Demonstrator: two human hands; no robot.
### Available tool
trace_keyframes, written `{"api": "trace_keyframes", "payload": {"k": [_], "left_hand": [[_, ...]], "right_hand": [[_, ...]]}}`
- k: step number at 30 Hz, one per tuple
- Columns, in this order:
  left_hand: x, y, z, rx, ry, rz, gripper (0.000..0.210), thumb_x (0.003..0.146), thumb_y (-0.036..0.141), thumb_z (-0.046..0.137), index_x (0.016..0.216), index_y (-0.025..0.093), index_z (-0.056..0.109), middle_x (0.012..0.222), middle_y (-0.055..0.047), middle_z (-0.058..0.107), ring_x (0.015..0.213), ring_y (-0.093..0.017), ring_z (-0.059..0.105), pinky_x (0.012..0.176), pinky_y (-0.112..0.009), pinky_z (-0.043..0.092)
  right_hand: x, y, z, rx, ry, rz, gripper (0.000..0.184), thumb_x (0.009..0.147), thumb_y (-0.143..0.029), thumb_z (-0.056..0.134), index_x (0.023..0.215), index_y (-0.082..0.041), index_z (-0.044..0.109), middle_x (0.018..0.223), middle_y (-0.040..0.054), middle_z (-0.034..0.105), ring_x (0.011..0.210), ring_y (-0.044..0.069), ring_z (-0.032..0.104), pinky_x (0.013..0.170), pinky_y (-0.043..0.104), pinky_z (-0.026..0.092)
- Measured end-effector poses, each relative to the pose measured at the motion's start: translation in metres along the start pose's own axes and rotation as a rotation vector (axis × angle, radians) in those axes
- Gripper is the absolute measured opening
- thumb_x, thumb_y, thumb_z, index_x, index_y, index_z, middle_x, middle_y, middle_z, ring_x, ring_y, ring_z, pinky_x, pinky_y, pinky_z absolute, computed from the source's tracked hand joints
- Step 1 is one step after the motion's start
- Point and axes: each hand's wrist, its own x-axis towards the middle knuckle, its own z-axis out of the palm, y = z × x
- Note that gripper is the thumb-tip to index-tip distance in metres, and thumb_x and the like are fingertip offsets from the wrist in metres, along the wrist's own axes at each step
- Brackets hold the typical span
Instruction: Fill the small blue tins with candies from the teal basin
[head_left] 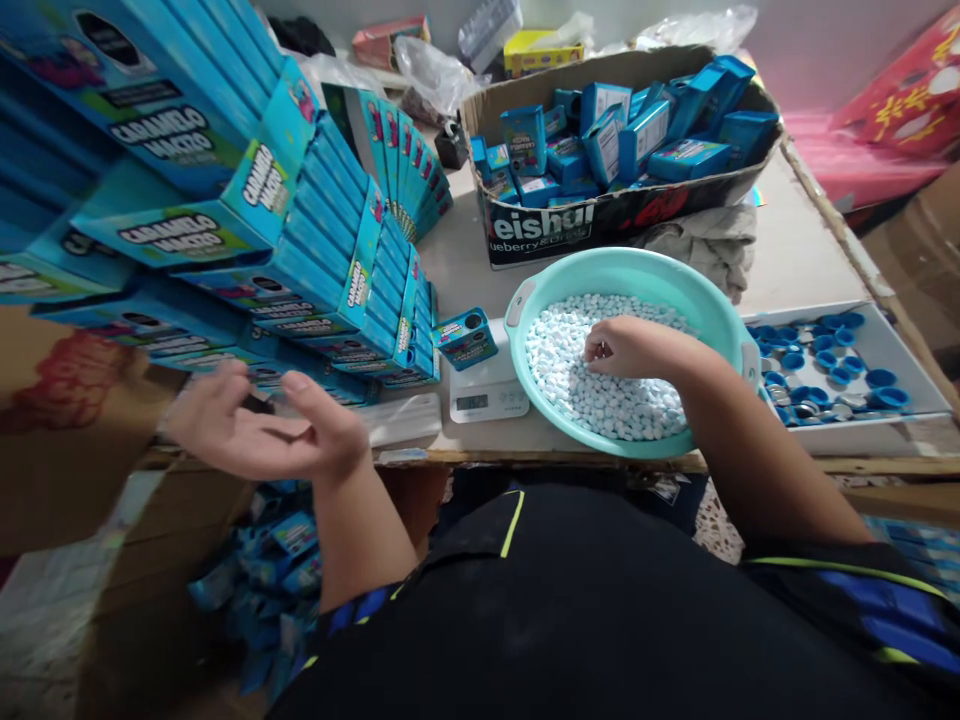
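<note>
My right hand (630, 348) is inside a turquoise plastic bowl (712, 275), low over a mass of small white and pale-blue candies (566, 385). Its fingers are curled together; whatever they may hold is hidden. On the left, my left hand (274, 425) hangs palm up, fingers spread and nothing in it, in front of stacked blue candy boxes. Between the hands a white digital scale (491, 398) lies on the table, partly under the bowl's rim. One small blue box (466, 338) with a dark round spot on its face rests on the scale.
Tall stacks of blue display boxes (315, 240) fill the left. Behind the bowl, an open carton (540, 235) holds several small blue boxes. A white tray (900, 420) of blue caps stands right. A grey cloth (709, 245) lies behind the bowl. More blue boxes (274, 570) lie below the table.
</note>
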Motion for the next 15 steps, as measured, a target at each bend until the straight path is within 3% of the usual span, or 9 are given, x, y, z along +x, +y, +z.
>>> {"api": "trace_keyframes", "payload": {"k": [4,7,8,10,12,13,15], "left_hand": [[-0.008,0.003,-0.005,0.094,-0.034,-0.146,0.034,0.102,0.043,0.041,0.116,0.013,0.044,0.109,-0.015,0.051,0.107,-0.025,0.052,0.096,-0.054,0.049],[-0.025,0.023,-0.012,-0.042,-0.116,-0.076,0.019,0.098,0.031,0.051,0.110,0.017,0.053,0.103,-0.012,0.060,0.102,-0.024,0.060,0.092,-0.048,0.052],[-0.033,0.033,-0.017,-0.145,-0.197,-0.018,0.015,0.096,0.024,0.054,0.109,0.019,0.056,0.103,-0.010,0.063,0.101,-0.023,0.063,0.091,-0.045,0.053],[-0.051,0.058,-0.033,-0.373,-0.468,0.105,0.024,0.090,0.015,0.059,0.111,0.025,0.060,0.104,-0.006,0.067,0.099,-0.020,0.066,0.088,-0.039,0.054],[-0.073,0.089,-0.049,-0.471,-0.734,0.121,0.029,0.089,0.015,0.062,0.114,0.028,0.062,0.109,-0.005,0.070,0.101,-0.019,0.068,0.090,-0.037,0.055],[-0.086,0.105,-0.055,-0.477,-0.820,0.101,0.025,0.090,0.019,0.062,0.113,0.028,0.064,0.109,-0.005,0.072,0.100,-0.019,0.069,0.090,-0.037,0.055],[-0.113,0.131,-0.057,-0.464,-0.855,0.054,0.014,0.090,0.026,0.060,0.102,0.023,0.068,0.096,-0.005,0.073,0.086,-0.017,0.069,0.078,-0.031,0.055]], "right_hand": [[-0.001,0.001,-0.001,-0.037,0.020,0.020,0.009,0.078,-0.018,0.068,0.083,-0.018,0.075,0.081,0.0042,0.070,0.070,0.016,0.057,0.067,0.031,0.040],[0.000,0.002,-0.002,-0.057,0.010,0.006,0.009,0.077,-0.019,0.065,0.080,-0.019,0.074,0.077,0.0033,0.069,0.067,0.016,0.056,0.065,0.031,0.039],[0.001,0.002,-0.001,-0.060,0.010,-0.007,0.010,0.077,-0.020,0.063,0.078,-0.019,0.073,0.076,0.0032,0.069,0.066,0.017,0.057,0.065,0.032,0.040],[0.001,0.003,0.005,-0.062,0.025,-0.045,0.010,0.076,-0.024,0.061,0.072,-0.022,0.070,0.075,0.0042,0.069,0.066,0.019,0.058,0.066,0.034,0.041],[0.000,0.006,0.016,-0.054,0.041,-0.094,0.010,0.074,-0.031,0.061,0.066,-0.026,0.066,0.072,0.0069,0.068,0.065,0.023,0.060,0.067,0.038,0.043],[-0.002,0.009,0.022,-0.039,0.040,-0.125,0.011,0.072,-0.034,0.061,0.063,-0.028,0.063,0.072,0.0093,0.068,0.066,0.025,0.062,0.067,0.041,0.044],[-0.003,0.015,0.031,-0.010,0.052,-0.206,0.015,0.074,-0.041,0.059,0.061,-0.034,0.062,0.075,0.0143,0.068,0.066,0.028,0.066,0.065,0.045,0.045]]}}
